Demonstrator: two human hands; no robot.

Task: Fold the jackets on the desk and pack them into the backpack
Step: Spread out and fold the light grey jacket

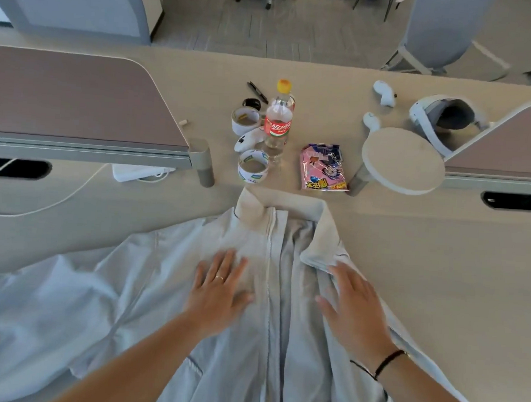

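Observation:
A pale grey zip-up jacket [147,286] lies spread front-up on the desk [440,273], its beige collar pointing away from me. The zipper runs down the middle and the front is partly open; the right front panel is folded back near the collar. My left hand [220,288] lies flat with straight fingers on the left chest panel. On the right panel, just beside the folded-back edge, my right hand [355,309] also presses flat. The left sleeve spreads out toward the lower left. No backpack is in view.
Beyond the collar stand a clear soda bottle [278,121], two tape rolls [253,166], a white controller [246,139] and a pink snack packet [323,167]. A round stand [403,161] and a VR headset [443,121] sit at the right. A white cable [15,207] loops at the left.

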